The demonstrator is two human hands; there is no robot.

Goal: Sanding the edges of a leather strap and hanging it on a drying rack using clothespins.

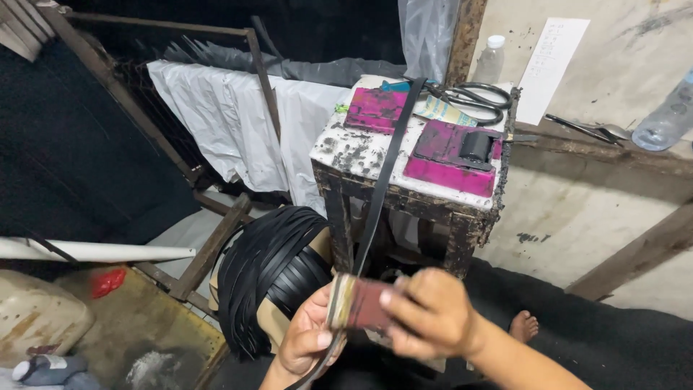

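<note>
A small rectangular block with a dark red face and a pale, worn edge [355,302], blurred, is held upright between the two hands: left hand [307,339] below and behind, right hand [429,312] gripping its right end. A long, narrow black strap [386,162] runs from the table top [346,148] diagonally down, passes the block's left edge and continues through the left hand.

A smooth, glossy black strap [382,170] is laid across a rough, paint-stained wooden stool [404,188]; metal scissors [473,101] are seen far right.

Left hand [307,339], right hand [432,314] clenched together.
</note>
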